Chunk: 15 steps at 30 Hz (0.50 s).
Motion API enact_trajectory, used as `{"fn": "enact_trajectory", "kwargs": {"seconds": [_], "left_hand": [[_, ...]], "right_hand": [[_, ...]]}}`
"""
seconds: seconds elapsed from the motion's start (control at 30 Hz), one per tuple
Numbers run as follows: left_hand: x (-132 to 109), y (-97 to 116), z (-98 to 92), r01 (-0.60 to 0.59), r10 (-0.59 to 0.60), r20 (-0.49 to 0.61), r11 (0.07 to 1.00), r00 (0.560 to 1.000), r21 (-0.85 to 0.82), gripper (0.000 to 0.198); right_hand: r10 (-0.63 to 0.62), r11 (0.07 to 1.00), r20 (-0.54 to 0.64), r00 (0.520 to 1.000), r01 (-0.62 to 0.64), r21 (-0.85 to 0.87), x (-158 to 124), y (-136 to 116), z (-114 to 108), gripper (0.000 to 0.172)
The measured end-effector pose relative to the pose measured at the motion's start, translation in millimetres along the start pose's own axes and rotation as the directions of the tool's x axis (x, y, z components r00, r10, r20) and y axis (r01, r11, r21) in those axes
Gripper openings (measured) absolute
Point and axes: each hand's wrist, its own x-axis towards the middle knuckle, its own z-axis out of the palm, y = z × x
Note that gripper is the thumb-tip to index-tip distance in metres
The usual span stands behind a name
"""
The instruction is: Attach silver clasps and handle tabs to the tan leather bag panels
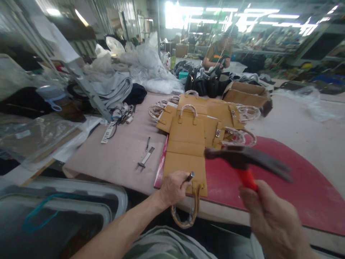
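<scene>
My left hand [174, 187] is closed around a small metal punch [189, 176], its tip set on the near end of a flat tan leather bag piece [185, 144] lying on a red mat [283, 180]. The piece's near handle [188, 212] hangs over the table edge. My right hand [272, 216] grips the red handle of a hammer [244, 160], whose dark head is raised and blurred above the mat, to the right of the punch.
More tan bag pieces with wrapped handles [215, 111] are stacked behind. A pronged tool [145, 159] and a thin tool [147, 143] lie left on the table. Cardboard box [248, 94], plastic bags [151, 68] and a seated person [218, 54] at the back. Plastic bin [67, 205] at lower left.
</scene>
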Motion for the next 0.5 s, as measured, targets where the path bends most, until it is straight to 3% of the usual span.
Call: {"fn": "enact_trajectory", "kwargs": {"seconds": [0.07,0.13,0.23,0.3,0.43,0.5], "left_hand": [[0,1,-0.9,0.002,-0.002,0.006,1.0,1.0,0.011,0.012],[0,0,-1.0,0.001,-0.001,0.006,1.0,1.0,0.013,0.012],[-2,-2,0.3,-0.02,0.02,-0.002,1.0,1.0,-0.006,0.013],[-2,-4,1.4,-0.024,0.025,0.007,1.0,1.0,-0.009,0.014],[-3,-5,2.4,0.014,-0.014,0.026,1.0,1.0,0.01,0.013],[-3,-6,2.4,0.005,-0.005,0.025,1.0,1.0,0.004,0.013]], "right_hand": [[-0.223,0.967,0.088,0.971,0.231,-0.104,3,-7,1,0.035],[-0.298,0.939,0.129,0.946,0.315,-0.136,5,-14,-1,0.032],[-0.176,0.975,-0.032,0.984,0.169,-0.147,3,-21,-5,0.027],[-0.126,0.983,-0.074,0.989,0.114,-0.141,0,-22,-6,0.028],[-0.222,0.961,0.126,0.967,0.239,-0.137,-4,-15,-5,0.037],[-0.112,0.986,0.111,0.988,0.124,-0.108,-5,-11,-5,0.038]]}}
